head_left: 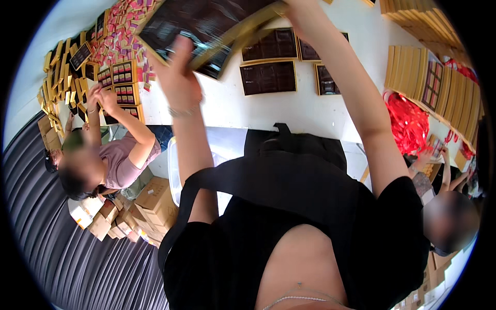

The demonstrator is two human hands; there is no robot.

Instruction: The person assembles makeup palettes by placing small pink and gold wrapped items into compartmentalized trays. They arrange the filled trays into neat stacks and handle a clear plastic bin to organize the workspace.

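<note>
Both my hands are raised over the white table (222, 106), at the top of the view. Between them is a shallow gold-edged box with a dark brown moulded tray (191, 23), tilted and partly cut off. My left hand (178, 77) grips its near left side, thumb on top. A second dark corner shows just under it; whether that is another box I cannot tell. At the gold edge on the right is my right hand (302, 15), its fingers cut off or hidden. Similar boxes with dark trays (268, 78) lie flat on the table below.
Small pink and gold wrapped pieces (121, 39) are heaped at the far left, beside filled boxes (124, 72). A person in a pink shirt (129, 160) works there. Gold boxes (403, 64) stand in rows at right, near red ribbons (408, 124) and another person. Cardboard cartons (155, 199) sit lower left.
</note>
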